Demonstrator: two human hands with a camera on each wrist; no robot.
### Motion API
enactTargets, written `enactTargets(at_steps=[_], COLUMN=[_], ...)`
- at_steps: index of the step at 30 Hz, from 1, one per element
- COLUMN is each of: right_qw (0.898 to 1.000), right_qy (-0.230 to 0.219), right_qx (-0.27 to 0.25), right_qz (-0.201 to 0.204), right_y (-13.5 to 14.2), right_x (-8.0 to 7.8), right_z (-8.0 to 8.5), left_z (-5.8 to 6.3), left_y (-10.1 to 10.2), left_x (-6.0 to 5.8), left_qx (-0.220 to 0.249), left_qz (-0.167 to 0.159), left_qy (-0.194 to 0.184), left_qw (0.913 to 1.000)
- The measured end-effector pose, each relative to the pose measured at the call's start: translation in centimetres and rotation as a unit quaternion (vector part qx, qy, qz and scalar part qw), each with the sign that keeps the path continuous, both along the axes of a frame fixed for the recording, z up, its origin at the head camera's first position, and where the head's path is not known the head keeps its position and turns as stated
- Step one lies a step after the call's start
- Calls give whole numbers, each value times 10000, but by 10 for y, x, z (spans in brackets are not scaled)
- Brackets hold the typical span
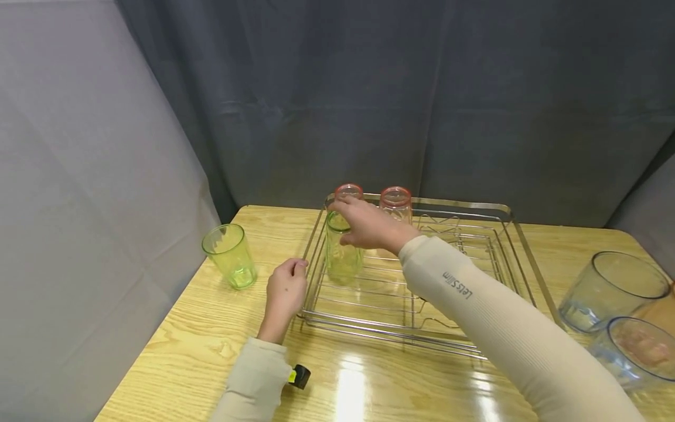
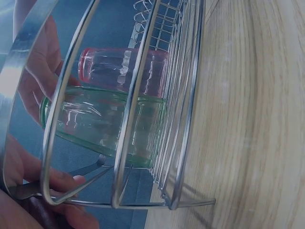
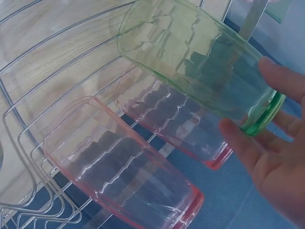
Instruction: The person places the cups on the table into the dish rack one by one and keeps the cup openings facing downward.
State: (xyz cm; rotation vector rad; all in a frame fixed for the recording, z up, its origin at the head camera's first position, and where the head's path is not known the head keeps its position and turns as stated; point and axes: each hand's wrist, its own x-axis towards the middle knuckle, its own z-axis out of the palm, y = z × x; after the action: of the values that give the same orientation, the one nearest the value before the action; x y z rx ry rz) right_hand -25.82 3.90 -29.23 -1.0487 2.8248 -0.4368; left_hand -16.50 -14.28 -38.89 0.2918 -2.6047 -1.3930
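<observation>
My right hand (image 1: pixel 369 225) holds a clear green drinking glass (image 1: pixel 344 261) around its base end, with thumb and fingers spread about it in the right wrist view. The glass is upside down, its mouth at the wires of a metal dish rack (image 1: pixel 487 206). Just behind it stand two upturned pink-tinted glasses (image 1: pixel 396 205), also seen as a pink glass (image 2: pixel 121 69) in the left wrist view. At the rack's left side, my left hand (image 1: pixel 286 287) grips the rail, its fingers (image 2: pixel 62 181) curled round the metal.
Left of the rack, a second green glass (image 1: pixel 230 258) stands upright on the wooden table (image 1: pixel 211 346). Two blue-tinted glasses (image 1: pixel 614 290) stand at the right, beside part of another person's hand (image 1: pixel 659 316). Grey curtains (image 1: pixel 343 105) hang behind the table.
</observation>
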Motion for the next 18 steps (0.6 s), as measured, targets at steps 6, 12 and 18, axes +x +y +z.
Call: enactTargets(at_steps=[6,12,18], right_qw=[9998,9995,9994], right_qy=[50,318,321], right_qx=[-196,-66,123], right_qz=[-21,37,96], right_y=[-1,5,14], right_x=[-1,-1,6], right_z=[-4,-7,-3], left_z=[1,2,2], left_y=[1,3,4], left_x=[2,2,0], left_qx=[55,141,105], left_qz=[-21,-69,-51], left_qy=[41,22,1], left_qw=[10000,9999,9999])
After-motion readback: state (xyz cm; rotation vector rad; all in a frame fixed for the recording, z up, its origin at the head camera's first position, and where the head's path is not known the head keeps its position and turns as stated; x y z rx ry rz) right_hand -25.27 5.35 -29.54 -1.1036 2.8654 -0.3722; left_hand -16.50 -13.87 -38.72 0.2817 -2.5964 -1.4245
